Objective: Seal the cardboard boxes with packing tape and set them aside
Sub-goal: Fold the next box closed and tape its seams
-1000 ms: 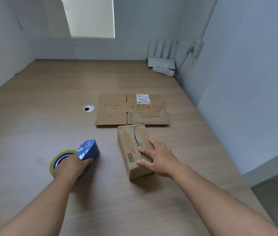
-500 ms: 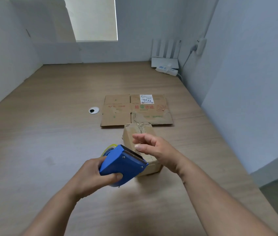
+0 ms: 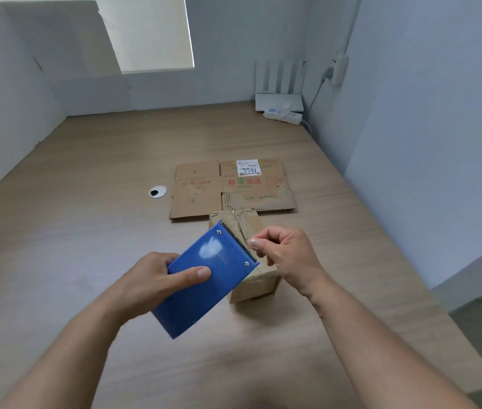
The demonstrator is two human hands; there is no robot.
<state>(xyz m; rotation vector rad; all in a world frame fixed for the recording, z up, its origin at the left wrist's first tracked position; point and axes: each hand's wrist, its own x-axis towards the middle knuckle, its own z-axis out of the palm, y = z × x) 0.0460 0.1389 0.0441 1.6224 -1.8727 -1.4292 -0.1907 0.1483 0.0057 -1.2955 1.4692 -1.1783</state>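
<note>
My left hand (image 3: pixel 157 278) grips a blue tape dispenser (image 3: pixel 204 281), raised over the desk with its toothed blade pointing up and right. My right hand (image 3: pixel 287 258) is at that blade, thumb and forefinger pinched together at the tape's end; the tape itself is too clear to make out. Behind and under both hands stands a small closed cardboard box (image 3: pixel 248 222) with old crinkled tape along its top seam, partly hidden by the dispenser. A flattened cardboard box (image 3: pixel 204 196) with a white label lies on the desk just beyond it.
The wooden desk (image 3: pixel 86 202) has a round cable hole (image 3: pixel 157 191) left of the flat cardboard. A white router (image 3: pixel 279 98) and power strip (image 3: pixel 284 116) sit in the far right corner. Walls close in on the left, back and right.
My left hand lifted the dispenser from the desk up in front of the small box. My right hand left the box top and came to the dispenser's blade, fingers pinching.
</note>
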